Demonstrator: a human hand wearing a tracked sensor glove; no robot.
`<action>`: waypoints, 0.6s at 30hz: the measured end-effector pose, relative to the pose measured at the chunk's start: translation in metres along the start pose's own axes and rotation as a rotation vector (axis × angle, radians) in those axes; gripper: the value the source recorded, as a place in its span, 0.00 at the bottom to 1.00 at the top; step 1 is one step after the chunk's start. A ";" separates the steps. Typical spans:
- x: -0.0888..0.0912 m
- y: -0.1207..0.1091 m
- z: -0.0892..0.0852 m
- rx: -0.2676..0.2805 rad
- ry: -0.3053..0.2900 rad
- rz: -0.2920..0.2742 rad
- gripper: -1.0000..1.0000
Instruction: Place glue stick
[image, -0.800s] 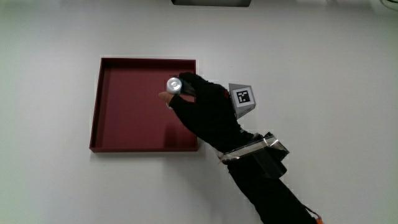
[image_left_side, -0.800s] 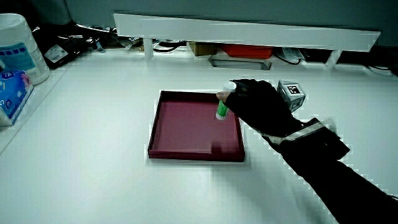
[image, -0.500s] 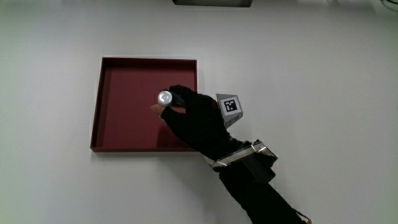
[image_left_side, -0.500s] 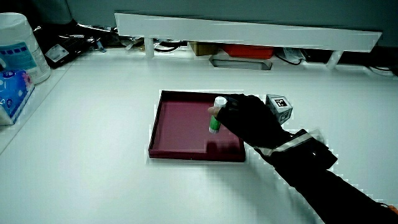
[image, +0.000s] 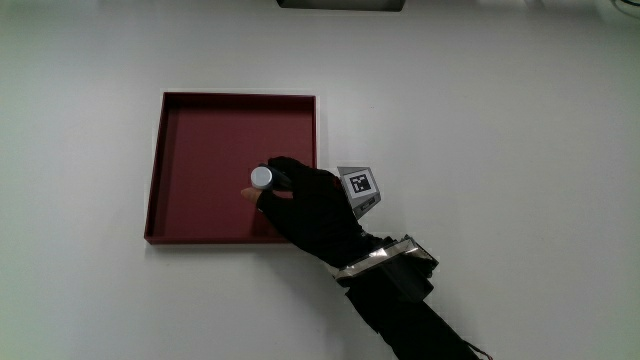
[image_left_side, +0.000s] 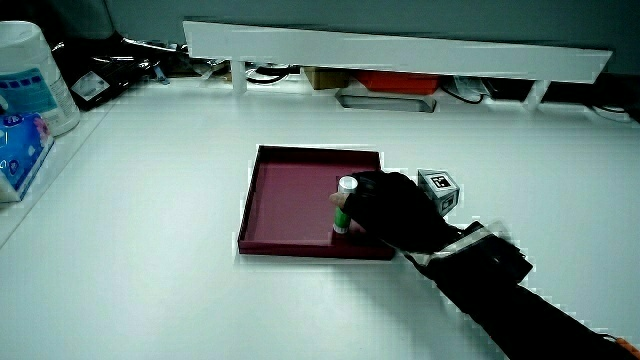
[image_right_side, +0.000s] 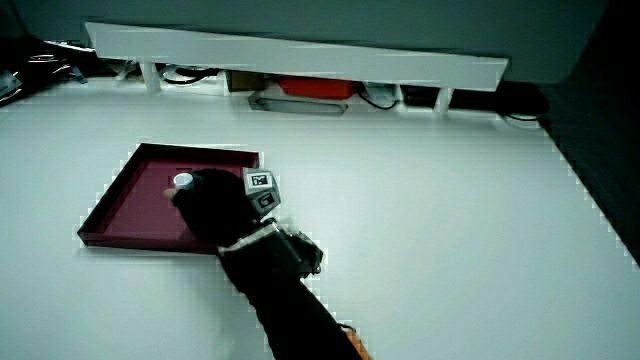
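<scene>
Black-gloved hand (image: 312, 205) is over the shallow dark-red square tray (image: 200, 130), at the tray's corner nearest the person. Fingers curled around a green glue stick with a white cap (image_left_side: 344, 212), holding it upright. In the main view only the round white cap (image: 261, 178) shows, sticking out past the fingertips. In a side view the stick's lower end is down at the tray floor, close to the tray wall nearest the person; can't tell if it actually touches the floor.

Small patterned cube (image: 360, 187) sits on the back of the hand, just outside the tray's rim; also visible in both side views (image_left_side: 438, 189) (image_right_side: 261, 188). Black-sleeved forearm (image: 405, 305) runs from the wrist down toward the person, with a shiny band at the wrist (image: 372, 260).

Tray lies flat on the white table (image: 500, 120), with only the stick and the hand in it.

Other items, well apart from the tray: a low white partition (image_left_side: 400, 50) along the table edge farthest from the person, with cables and a red object under it; a white cylindrical canister with a blue label (image_left_side: 30, 85) and a blue-patterned soft pack (image_left_side: 18, 150) at the table's edge in a side view.
</scene>
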 end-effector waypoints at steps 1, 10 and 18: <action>-0.001 0.000 0.000 -0.003 -0.007 0.000 0.50; 0.002 0.000 0.000 -0.008 0.022 -0.010 0.47; 0.005 0.000 0.001 0.000 0.004 -0.017 0.35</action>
